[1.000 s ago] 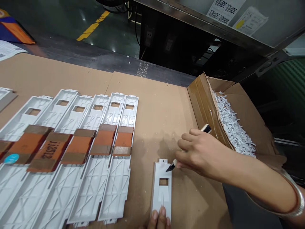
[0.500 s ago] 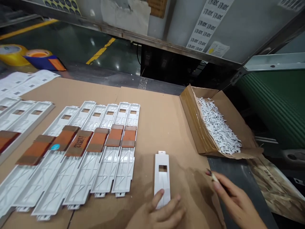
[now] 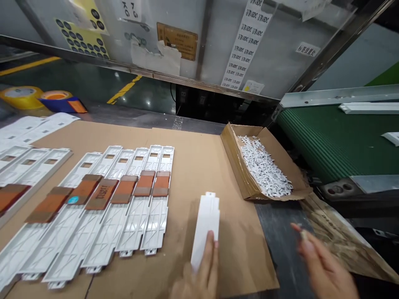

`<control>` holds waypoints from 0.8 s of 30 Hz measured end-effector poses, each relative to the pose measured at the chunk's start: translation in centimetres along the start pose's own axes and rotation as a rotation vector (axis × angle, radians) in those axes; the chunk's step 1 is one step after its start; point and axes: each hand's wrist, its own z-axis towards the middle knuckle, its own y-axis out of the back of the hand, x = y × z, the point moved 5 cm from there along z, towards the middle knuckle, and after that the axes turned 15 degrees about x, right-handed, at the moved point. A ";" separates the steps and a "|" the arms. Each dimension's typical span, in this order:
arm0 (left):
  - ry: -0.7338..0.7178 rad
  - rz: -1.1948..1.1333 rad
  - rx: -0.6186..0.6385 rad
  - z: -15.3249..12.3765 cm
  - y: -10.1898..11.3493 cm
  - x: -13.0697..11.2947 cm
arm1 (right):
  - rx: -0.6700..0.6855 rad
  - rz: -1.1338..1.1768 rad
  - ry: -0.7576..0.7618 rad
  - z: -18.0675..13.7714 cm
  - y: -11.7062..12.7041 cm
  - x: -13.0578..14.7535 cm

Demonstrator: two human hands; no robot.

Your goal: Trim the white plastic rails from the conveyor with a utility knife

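My left hand (image 3: 199,278) grips the near end of a long white plastic plate (image 3: 205,220) at the bottom centre, its fingers closed on it. The plate shows its smooth side, and its far end with a small tab points away from me over the cardboard sheet (image 3: 199,166). My right hand (image 3: 324,270) is at the bottom right, off the cardboard and blurred. Its fingers are pinched round the pale end of a small knife (image 3: 301,234). The two hands are well apart.
A row of several white ribbed plates (image 3: 134,207) with brown-orange tape bands lies to the left. An open cardboard box (image 3: 246,182) of white plastic scraps (image 3: 264,170) stands at the right, beside a green conveyor belt (image 3: 336,141). Tape rolls (image 3: 21,95) sit far left.
The knife hand has left the plate's far end and drawn back to the lower right. The plate has been turned over from ribbed side to smooth side. The view has tilted upward.
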 end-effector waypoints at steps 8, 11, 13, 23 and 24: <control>0.100 -0.066 0.142 -2.1 -4.4 -1.5 | 0.207 -0.196 0.484 1.1 -9.6 12.2; 0.095 -0.161 0.172 -2.1 -4.5 -1.3 | 0.253 -0.285 0.527 0.9 -11.1 13.4; 0.096 -0.185 0.173 -2.4 -4.5 -1.1 | 0.269 -0.333 0.546 0.8 -11.6 13.8; 0.082 -0.182 0.188 -2.9 -4.5 -1.3 | 0.311 -0.491 0.618 0.6 -11.8 14.5; 0.079 -0.187 0.200 -2.9 -4.5 -1.4 | 0.318 -0.488 0.619 0.6 -11.8 14.5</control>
